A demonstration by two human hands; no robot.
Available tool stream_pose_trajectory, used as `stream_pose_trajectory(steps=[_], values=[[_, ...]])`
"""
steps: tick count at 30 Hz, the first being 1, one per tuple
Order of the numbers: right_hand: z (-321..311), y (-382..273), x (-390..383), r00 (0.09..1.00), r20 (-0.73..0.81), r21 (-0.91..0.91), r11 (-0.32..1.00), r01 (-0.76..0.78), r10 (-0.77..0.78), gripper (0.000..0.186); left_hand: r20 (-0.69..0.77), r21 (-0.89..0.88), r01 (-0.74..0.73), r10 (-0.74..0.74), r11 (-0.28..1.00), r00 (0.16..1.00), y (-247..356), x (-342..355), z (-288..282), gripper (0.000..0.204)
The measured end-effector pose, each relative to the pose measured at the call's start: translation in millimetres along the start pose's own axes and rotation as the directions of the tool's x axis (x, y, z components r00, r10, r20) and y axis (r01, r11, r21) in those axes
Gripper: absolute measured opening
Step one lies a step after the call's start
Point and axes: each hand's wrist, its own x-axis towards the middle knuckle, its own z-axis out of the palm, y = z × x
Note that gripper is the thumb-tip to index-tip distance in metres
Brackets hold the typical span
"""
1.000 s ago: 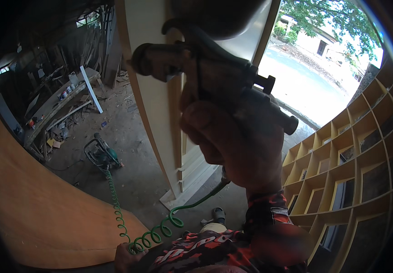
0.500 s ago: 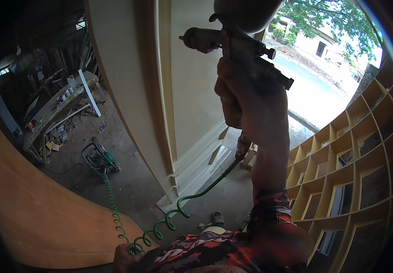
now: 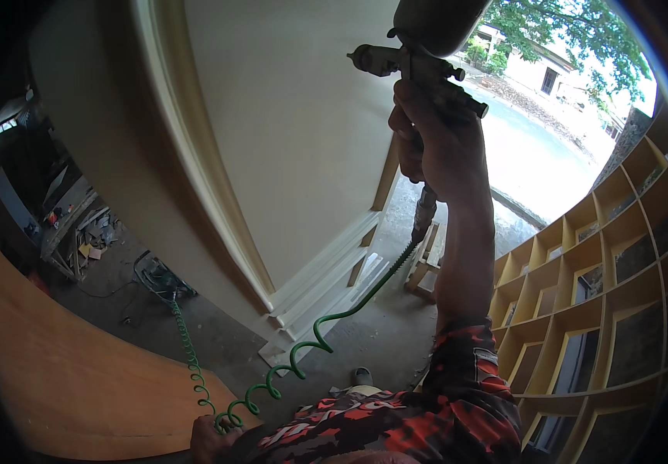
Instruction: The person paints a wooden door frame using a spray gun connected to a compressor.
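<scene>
Raised at the upper middle, my right hand [image 3: 446, 143] is wrapped round the grip of a dark spray gun [image 3: 427, 77]. The gun's nozzle points left, toward a tall pale panel [image 3: 287, 131] with moulded trim. On top of the gun sits a rounded cup [image 3: 438, 23], cut off by the upper edge. A green coiled air hose [image 3: 322, 329] runs from the base of the grip down to my left hand [image 3: 214, 439]. Low on the left, my left hand is closed round the hose's coils.
A wooden shelf unit [image 3: 581, 290] with square compartments lines the right side. An orange-brown board [image 3: 78, 371] curves along the lower left. Behind the panel stands a green compressor [image 3: 162, 274] on the floor. A small wooden stool [image 3: 427, 267] stands beyond my right forearm.
My right hand and the spray gun have shifted slightly right. The pale panel now fills more of the left side and covers part of the compressor and workbench. My left hand stays on the hose.
</scene>
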Motion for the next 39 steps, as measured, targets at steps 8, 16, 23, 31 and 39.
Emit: stream_pose_trajectory(steps=[8, 16, 23, 31, 39], values=[[-67, 21, 32, 0.997, -0.070, -0.113, 0.993, -0.028, 0.020, 0.046, 0.069, -0.108, 0.001, 0.006, 0.994, 0.998, 67, 10, -5, 0.029], [-129, 38, 61, 0.990, -0.139, -0.154, 0.987, -0.052, 0.030, 0.048, -0.053, 0.017, 0.020, -0.019, 1.000, 0.998, 88, 23, 41, 0.029], [-186, 54, 87, 0.989, -0.150, -0.135, 0.991, -0.016, -0.004, 0.048, 0.025, -0.173, 0.003, 0.001, 0.985, 1.000, 102, 28, 53, 0.028], [-237, 67, 113, 0.981, -0.191, -0.200, 0.980, -0.010, -0.029, 0.043, 0.042, -0.220, -0.007, 0.017, 0.975, 0.999, 138, 30, 69, 0.029], [-287, 84, 147, 0.984, -0.176, -0.186, 0.983, 0.003, -0.036, 0.045, 0.023, -0.238, -0.015, 0.021, 0.971, 1.000, 130, 41, 95, 0.032]])
